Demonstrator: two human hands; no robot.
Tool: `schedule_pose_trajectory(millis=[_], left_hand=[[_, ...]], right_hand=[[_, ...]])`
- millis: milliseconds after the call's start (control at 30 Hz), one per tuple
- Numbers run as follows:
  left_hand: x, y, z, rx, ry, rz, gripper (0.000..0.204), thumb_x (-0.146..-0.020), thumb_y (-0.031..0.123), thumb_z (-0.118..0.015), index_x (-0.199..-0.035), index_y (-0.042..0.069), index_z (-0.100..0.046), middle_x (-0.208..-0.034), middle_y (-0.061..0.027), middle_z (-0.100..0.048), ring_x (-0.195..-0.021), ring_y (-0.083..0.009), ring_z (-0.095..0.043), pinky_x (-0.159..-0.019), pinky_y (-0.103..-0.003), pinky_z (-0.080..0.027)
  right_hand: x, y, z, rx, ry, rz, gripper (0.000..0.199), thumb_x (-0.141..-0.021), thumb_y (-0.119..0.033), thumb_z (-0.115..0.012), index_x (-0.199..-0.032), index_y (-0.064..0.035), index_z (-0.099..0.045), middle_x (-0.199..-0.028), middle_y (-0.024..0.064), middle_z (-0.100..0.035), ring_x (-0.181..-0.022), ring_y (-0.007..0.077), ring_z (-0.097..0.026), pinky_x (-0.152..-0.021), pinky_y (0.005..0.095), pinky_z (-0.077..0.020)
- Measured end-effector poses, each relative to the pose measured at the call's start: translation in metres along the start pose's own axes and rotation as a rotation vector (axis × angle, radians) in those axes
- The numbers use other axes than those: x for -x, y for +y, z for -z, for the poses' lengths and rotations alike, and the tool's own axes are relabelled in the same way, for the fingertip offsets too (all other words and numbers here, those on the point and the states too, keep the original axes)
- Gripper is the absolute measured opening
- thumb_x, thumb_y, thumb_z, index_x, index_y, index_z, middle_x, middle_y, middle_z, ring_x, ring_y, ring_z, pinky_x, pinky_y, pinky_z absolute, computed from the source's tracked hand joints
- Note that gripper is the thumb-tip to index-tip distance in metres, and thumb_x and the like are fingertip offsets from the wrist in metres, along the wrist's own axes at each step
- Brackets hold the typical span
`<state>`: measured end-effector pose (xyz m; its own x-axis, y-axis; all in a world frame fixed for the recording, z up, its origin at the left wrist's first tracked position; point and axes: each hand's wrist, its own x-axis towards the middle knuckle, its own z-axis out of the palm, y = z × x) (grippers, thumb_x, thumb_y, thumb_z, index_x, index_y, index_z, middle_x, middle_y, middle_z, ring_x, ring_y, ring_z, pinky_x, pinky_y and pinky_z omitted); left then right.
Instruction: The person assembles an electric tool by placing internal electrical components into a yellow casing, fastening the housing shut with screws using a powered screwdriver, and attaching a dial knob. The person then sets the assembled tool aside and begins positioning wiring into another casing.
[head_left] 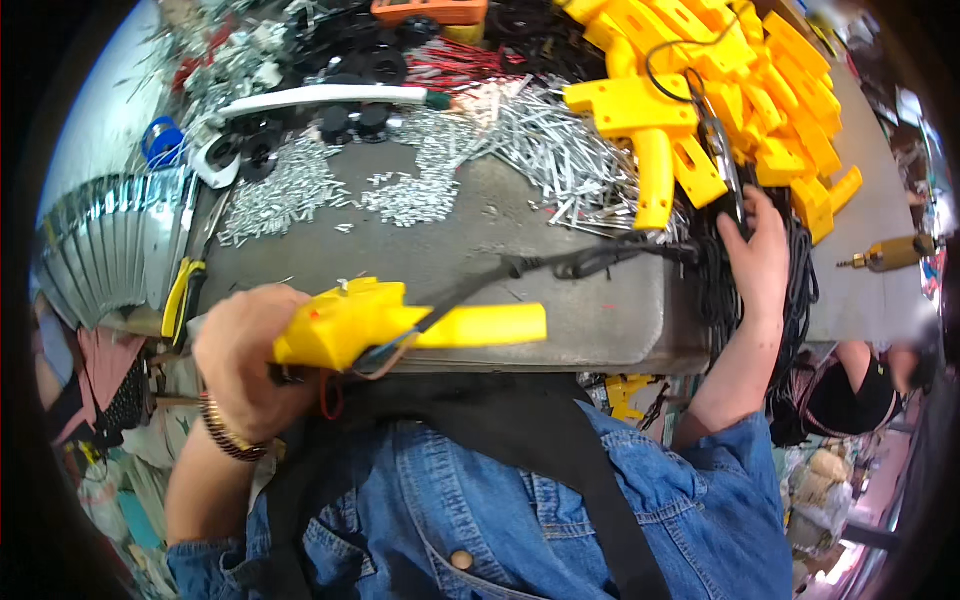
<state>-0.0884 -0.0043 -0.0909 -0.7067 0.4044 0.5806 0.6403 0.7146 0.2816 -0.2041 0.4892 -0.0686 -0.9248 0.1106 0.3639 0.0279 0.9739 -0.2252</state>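
Note:
My left hand point(250, 340) is closed round one end of a yellow pistol-shaped plastic housing point(360, 320), held above the table's near edge. Thin wires and a black power cord point(470, 290) come out of it. The cord runs right to a hanging bundle of black cords point(795, 290). At the right, my right hand point(757, 250) has its thumb and fingers round the lower end of a slim black-and-silver tool point(722, 150). The tool's upper part stands beside the heaped yellow housings point(780, 90); its kind is unclear.
Small silver metal pieces point(285, 190) and long metal strips point(565, 160) lie in heaps on the grey table point(480, 230). Yellow-handled pliers point(183, 295) and fanned metal strips point(110, 250) lie left. A brass-coloured screwdriver-like tool point(890, 254) lies far right.

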Motion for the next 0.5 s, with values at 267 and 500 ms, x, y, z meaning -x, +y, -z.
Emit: schedule_pose_trajectory(millis=[267, 500], left_hand=[[0.018, 0.010, -0.014, -0.175, 0.136, -0.047, 0.048, -0.076, 0.017, -0.075, -0.117, 0.007, -0.052, -0.098, -0.0093, -0.069, -0.066, -0.0198, -0.059, -0.057, -0.032, -0.043], [0.020, 0.010, -0.017, -0.155, 0.199, -0.065, 0.049, -0.077, 0.011, -0.072, -0.122, 0.011, -0.051, -0.098, -0.0070, -0.066, -0.061, -0.0138, -0.054, -0.052, -0.027, -0.039]], right_hand=[[-0.025, 0.041, -0.007, -0.582, 0.066, -0.075, 0.063, -0.087, -0.009, -0.075, -0.142, 0.0003, -0.045, -0.121, 0.0161, -0.065, -0.107, 0.0201, -0.064, -0.089, 0.0291, -0.0500], [-0.017, -0.054, 0.028, -2.029, -0.546, 0.142, 0.074, -0.092, -0.036, -0.071, -0.147, -0.0002, -0.036, -0.139, 0.0214, -0.051, -0.120, 0.0343, -0.056, -0.103, 0.0522, -0.0470]])
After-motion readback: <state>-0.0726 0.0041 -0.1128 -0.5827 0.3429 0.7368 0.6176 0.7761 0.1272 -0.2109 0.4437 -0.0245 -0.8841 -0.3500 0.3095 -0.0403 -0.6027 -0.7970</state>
